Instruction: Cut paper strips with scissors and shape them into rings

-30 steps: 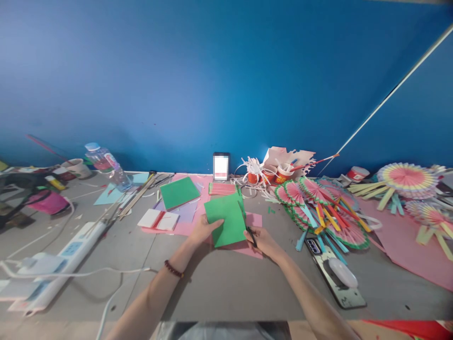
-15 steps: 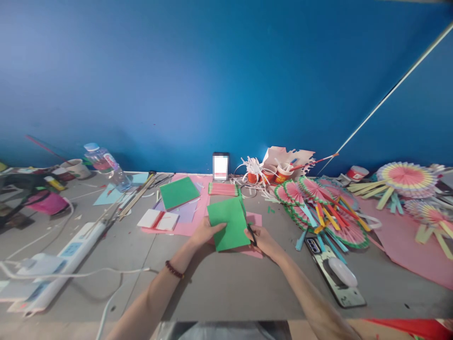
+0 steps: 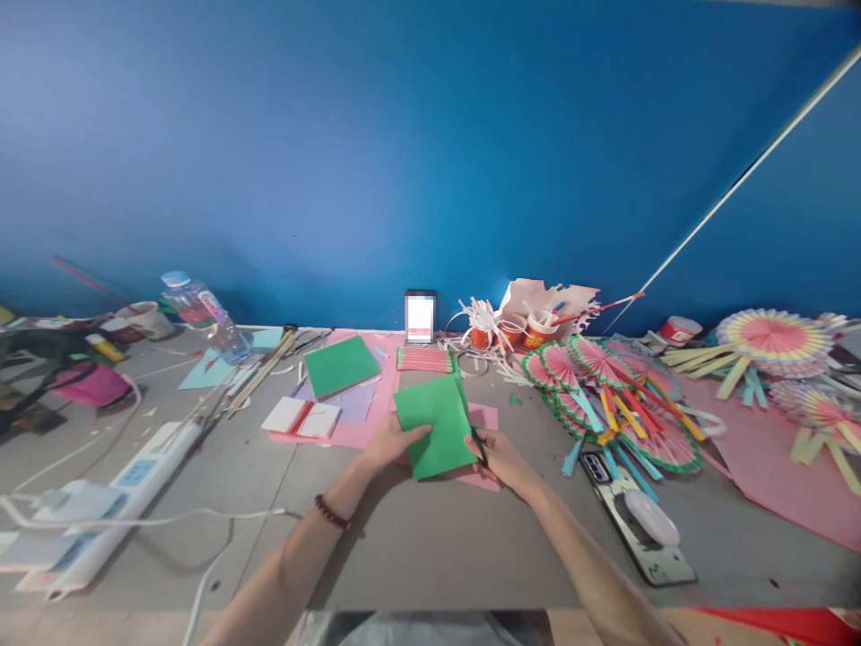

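A green sheet of paper [image 3: 436, 422] is held up over the desk in front of me, slightly tilted. My left hand [image 3: 394, 441] grips its left edge, the thumb lying on top and the other fingers hidden beneath. At the sheet's right edge, my right hand [image 3: 501, 456] is closed round black-handled scissors [image 3: 480, 446]; their blades are hidden by the paper. A narrow green strip [image 3: 461, 388] stands out along the upper right edge of the sheet. Under the hands lies pink paper [image 3: 485, 416].
Green paper [image 3: 342, 366] and a white pad with a red band [image 3: 301, 418] lie left. A pleated pink-green piece [image 3: 424, 360] sits ahead. Folded paper fans [image 3: 605, 386] and a phone [image 3: 636, 520] are right; a power strip [image 3: 114, 511] and bottle [image 3: 215, 318] are left.
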{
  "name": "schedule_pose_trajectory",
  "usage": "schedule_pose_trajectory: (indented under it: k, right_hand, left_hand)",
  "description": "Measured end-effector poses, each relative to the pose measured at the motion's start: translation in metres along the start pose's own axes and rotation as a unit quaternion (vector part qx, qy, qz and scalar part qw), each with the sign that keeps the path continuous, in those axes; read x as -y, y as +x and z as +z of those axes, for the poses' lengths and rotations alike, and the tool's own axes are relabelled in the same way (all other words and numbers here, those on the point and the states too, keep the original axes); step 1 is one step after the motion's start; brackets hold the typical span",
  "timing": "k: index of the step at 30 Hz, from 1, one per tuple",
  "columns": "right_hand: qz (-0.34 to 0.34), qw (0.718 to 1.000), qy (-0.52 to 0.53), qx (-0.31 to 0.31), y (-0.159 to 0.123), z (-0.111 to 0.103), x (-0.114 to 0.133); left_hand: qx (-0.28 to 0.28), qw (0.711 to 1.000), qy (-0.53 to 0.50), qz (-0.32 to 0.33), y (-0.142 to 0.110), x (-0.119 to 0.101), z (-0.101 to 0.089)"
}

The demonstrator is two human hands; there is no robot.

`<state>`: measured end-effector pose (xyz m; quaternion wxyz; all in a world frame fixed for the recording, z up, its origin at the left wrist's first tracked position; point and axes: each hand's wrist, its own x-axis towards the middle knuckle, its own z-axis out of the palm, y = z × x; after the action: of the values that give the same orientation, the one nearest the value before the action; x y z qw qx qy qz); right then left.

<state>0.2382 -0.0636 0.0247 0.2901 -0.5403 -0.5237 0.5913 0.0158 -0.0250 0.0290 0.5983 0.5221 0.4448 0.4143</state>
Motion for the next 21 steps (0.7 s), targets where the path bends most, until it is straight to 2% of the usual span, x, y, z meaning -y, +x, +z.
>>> schedule_pose_trajectory:
  k: [8, 21]
  right_hand:
    - [-0.006, 1.0, 0.006, -0.004, -0.0022, 0.0011, 0.0042]
    - [0.0, 1.0, 0.006, -0.02, 0.0001, 0.0012, 0.0038]
  left_hand:
    - [-0.002, 1.0, -0.008, -0.004, -0.0022, -0.0058, 0.0023]
    - [0.002, 1.0, -0.003, -0.004, 0.0005, 0.0002, 0.0003]
